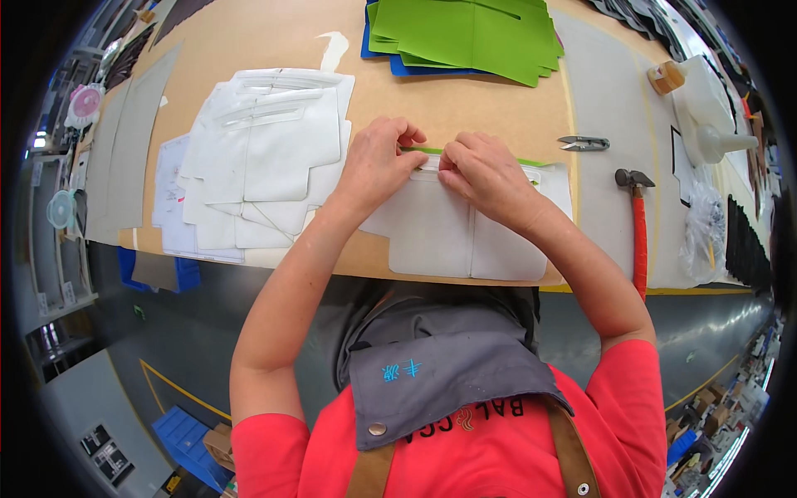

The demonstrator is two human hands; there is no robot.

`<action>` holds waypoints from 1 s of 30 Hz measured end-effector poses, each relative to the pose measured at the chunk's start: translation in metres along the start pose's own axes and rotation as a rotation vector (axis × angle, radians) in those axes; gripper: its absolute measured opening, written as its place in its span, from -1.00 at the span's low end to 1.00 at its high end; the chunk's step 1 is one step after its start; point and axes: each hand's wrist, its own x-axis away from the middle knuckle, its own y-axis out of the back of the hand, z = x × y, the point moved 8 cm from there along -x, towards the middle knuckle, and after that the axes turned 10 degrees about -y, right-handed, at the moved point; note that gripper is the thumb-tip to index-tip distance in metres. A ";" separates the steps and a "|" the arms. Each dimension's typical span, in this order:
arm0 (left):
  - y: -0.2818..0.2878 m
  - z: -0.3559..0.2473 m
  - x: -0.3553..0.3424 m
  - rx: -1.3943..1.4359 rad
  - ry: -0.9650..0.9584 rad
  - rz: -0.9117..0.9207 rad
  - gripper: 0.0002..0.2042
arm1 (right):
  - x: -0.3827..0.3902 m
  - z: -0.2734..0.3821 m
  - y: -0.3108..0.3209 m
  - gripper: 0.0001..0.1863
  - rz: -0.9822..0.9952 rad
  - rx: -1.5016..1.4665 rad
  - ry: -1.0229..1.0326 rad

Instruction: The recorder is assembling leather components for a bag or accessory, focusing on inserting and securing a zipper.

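Note:
A white flat panel (432,232) with a centre seam and a slot near its far edge lies in front of me at the table's near edge. A strip of a green sheet (531,163) shows along its far edge. My left hand (378,166) is curled at that edge, thumb and forefinger about the left part of the slot. Close beside it, my right hand (486,176) pinches at the slot with bent fingers. What lies between the right fingertips is hidden.
Stacked white panels (274,149) lie to the left, green sheets (473,37) over blue ones at the far side. Thread snips (585,144) and a red-handled hammer (638,216) lie right. Beyond stand an amber jar (667,77) and a white bottle (706,141).

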 end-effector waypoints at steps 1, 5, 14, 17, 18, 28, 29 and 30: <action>0.000 0.001 0.000 0.003 0.002 -0.002 -0.75 | 0.000 0.000 -0.001 -0.89 0.010 0.017 0.001; -0.001 0.000 -0.001 -0.026 -0.018 0.005 -0.77 | 0.002 0.005 0.001 -0.86 0.038 -0.015 -0.028; -0.004 -0.015 -0.007 -0.242 -0.080 0.132 -0.83 | 0.006 0.007 -0.001 -0.85 0.020 0.081 0.014; -0.007 -0.005 -0.003 -0.103 0.057 0.141 -0.83 | 0.018 0.015 -0.003 -0.87 -0.048 0.121 0.110; -0.006 -0.003 -0.003 -0.090 0.041 0.094 -0.83 | 0.023 0.019 -0.003 -0.87 -0.071 0.154 0.140; -0.002 0.001 0.004 -0.097 -0.004 -0.119 -0.84 | 0.024 0.019 -0.001 -0.79 -0.119 0.100 0.019; -0.008 -0.003 -0.001 -0.119 -0.025 -0.083 -0.84 | 0.022 0.022 0.002 -0.79 -0.128 0.085 0.037; -0.012 -0.006 -0.002 -0.142 -0.038 -0.047 -0.84 | 0.019 0.019 0.004 -0.76 -0.073 0.112 -0.030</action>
